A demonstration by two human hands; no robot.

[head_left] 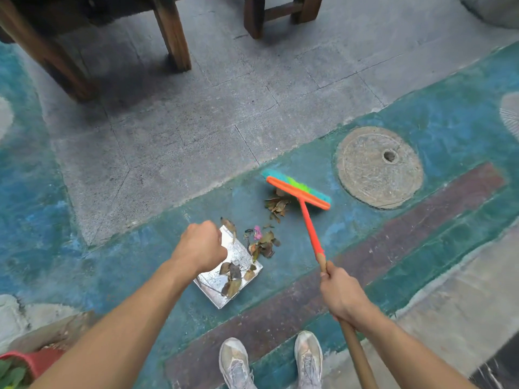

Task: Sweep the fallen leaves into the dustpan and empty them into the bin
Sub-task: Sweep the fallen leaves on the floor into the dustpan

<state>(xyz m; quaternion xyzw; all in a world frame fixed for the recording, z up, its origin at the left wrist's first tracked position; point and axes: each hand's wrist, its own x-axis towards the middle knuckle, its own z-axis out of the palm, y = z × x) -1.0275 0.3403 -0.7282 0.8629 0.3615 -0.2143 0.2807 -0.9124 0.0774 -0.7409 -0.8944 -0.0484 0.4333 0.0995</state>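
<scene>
A shiny metal dustpan (216,284) lies on the painted ground with several brown leaves in it. My left hand (202,245) is curled above its near-left side; whatever it holds is hidden under the fist. More dry leaves and a pink petal (262,242) lie just off the pan's right edge. Another small leaf pile (278,206) sits further out, right against the broom head (300,192), which has an orange bar and green-blue bristles. My right hand (341,294) grips the broom's wooden handle (356,352) below its orange shaft. No bin is in view.
Dark wooden furniture legs (174,43) stand on the grey paving at the back. A round stone manhole cover (379,167) lies right of the broom. A red flowerpot (33,363) is at the lower left. My two shoes (272,363) stand at the bottom centre.
</scene>
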